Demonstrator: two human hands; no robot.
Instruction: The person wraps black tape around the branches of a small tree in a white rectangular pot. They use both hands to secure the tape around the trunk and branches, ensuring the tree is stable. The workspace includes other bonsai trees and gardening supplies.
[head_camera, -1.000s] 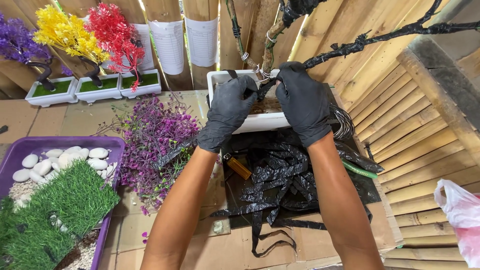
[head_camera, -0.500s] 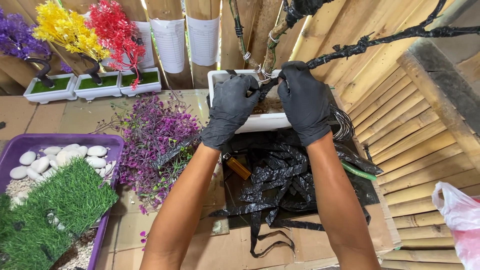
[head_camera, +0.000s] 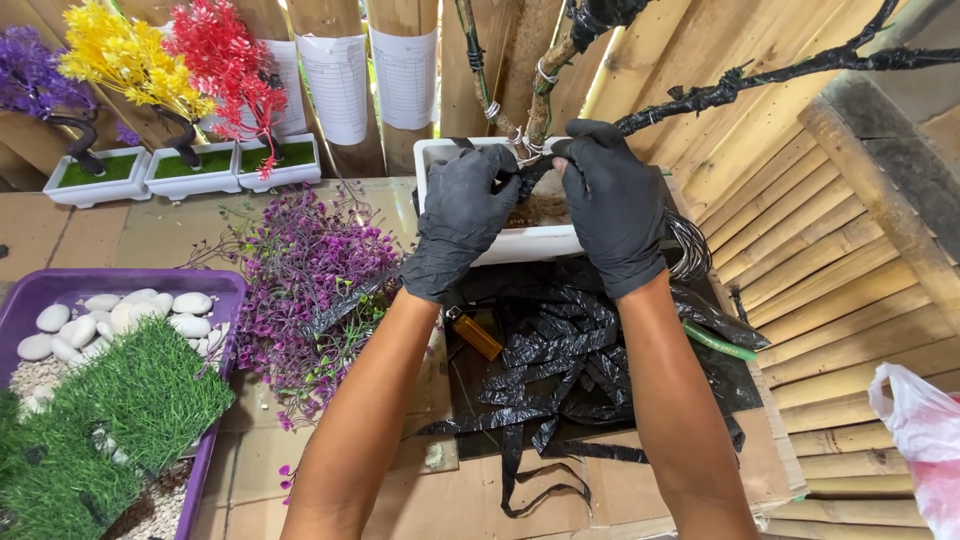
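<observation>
Both hands wear black gloves and meet over a white rectangular pot (head_camera: 520, 243). My left hand (head_camera: 462, 212) and my right hand (head_camera: 606, 198) pinch a strip of black plastic at the foot of a bare wooden trunk (head_camera: 540, 92) that rises from the pot, bound with wire rings. A branch wrapped in black plastic (head_camera: 760, 78) stretches up to the right. Below the pot lies a pile of black plastic strips (head_camera: 565, 370).
Purple artificial foliage (head_camera: 318, 283) lies left of my arms. A purple tray (head_camera: 215, 300) at the left holds white pebbles (head_camera: 95, 318) and artificial grass mats (head_camera: 120, 400). Small potted trees, yellow (head_camera: 130, 60) and red (head_camera: 228, 62), stand at the back. A pink bag (head_camera: 925, 440) sits lower right.
The hands have stayed at the trunk's base, with the fingers shifting slightly on the black strip. Nothing else has moved.
</observation>
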